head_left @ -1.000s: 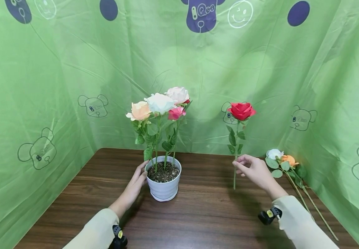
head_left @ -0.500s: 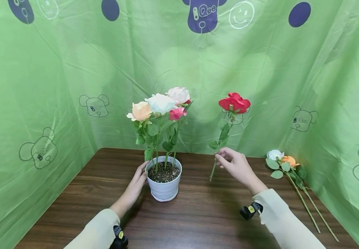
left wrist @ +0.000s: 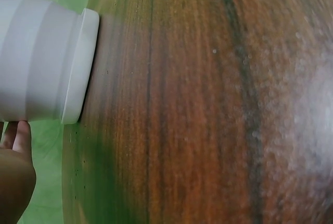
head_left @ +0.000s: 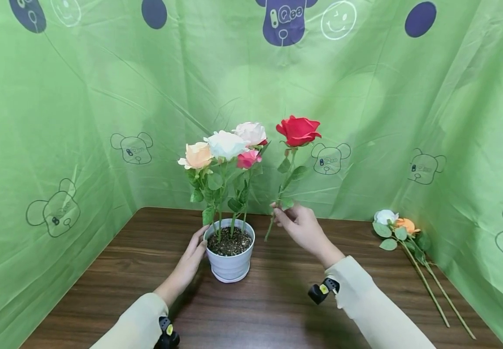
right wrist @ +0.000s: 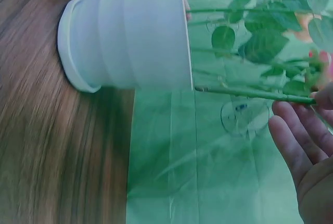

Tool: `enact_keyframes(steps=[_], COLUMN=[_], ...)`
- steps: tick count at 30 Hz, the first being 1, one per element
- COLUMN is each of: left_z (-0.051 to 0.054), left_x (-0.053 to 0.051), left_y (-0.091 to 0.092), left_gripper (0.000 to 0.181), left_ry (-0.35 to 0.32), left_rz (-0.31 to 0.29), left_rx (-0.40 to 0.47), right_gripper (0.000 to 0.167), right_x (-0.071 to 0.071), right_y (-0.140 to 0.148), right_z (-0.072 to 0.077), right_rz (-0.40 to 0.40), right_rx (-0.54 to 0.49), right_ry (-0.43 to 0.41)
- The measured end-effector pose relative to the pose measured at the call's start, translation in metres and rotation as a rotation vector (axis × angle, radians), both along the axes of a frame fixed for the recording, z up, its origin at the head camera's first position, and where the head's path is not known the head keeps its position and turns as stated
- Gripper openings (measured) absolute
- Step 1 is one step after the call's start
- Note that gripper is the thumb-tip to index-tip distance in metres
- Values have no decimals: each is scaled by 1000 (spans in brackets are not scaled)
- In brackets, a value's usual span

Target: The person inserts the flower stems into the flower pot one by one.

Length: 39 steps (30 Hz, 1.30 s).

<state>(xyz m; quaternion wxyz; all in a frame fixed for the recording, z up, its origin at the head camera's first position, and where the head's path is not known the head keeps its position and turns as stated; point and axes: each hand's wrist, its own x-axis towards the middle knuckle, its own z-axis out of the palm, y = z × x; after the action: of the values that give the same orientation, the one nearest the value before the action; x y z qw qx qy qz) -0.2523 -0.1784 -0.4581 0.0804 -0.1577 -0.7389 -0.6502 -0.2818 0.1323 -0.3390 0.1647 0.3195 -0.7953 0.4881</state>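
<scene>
Between the fingertips of my right hand (head_left: pixel 304 228), a red rose (head_left: pixel 298 131) is held by its green stem, bloom up and stem tilted. Its lower end hangs just right of the white flower pot (head_left: pixel 229 264). The right wrist view shows the stem (right wrist: pixel 255 95) pinched, its tip close to the pot's rim. My left hand (head_left: pixel 187 261) rests against the pot's left side, near the rim; in the left wrist view its straight fingers (left wrist: pixel 22 139) touch the pot wall. Dark soil (head_left: pixel 228 241) fills the pot, and several roses (head_left: pixel 226 144), white, peach and pink, stand in it.
At the table's right side lie a white rose (head_left: pixel 385 216) and an orange rose (head_left: pixel 406 225), their long stems pointing toward the front right. The wooden table (head_left: pixel 251 315) is backed by a green printed curtain (head_left: pixel 190 72).
My right hand has carried the red rose leftward and a little upward, from well right of the pot to close beside it. The left hand and the pot have stayed in place.
</scene>
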Motion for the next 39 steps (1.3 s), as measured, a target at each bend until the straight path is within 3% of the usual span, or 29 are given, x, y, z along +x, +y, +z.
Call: enact_keyframes(steps=[13, 24, 39], left_z=[-1, 0, -4], left_x=[0, 1, -1], left_y=[0, 0, 0], left_gripper=[47, 47, 47], left_ry=[7, 11, 19], left_rz=[24, 22, 47], left_rx=[-16, -29, -45], right_gripper=[21, 17, 13], right_x=[-5, -15, -22], right_y=[-42, -54, -68], right_z=[-8, -21, -28], right_rz=[21, 9, -36], right_rx=[80, 114, 262], right_ry=[41, 42, 102])
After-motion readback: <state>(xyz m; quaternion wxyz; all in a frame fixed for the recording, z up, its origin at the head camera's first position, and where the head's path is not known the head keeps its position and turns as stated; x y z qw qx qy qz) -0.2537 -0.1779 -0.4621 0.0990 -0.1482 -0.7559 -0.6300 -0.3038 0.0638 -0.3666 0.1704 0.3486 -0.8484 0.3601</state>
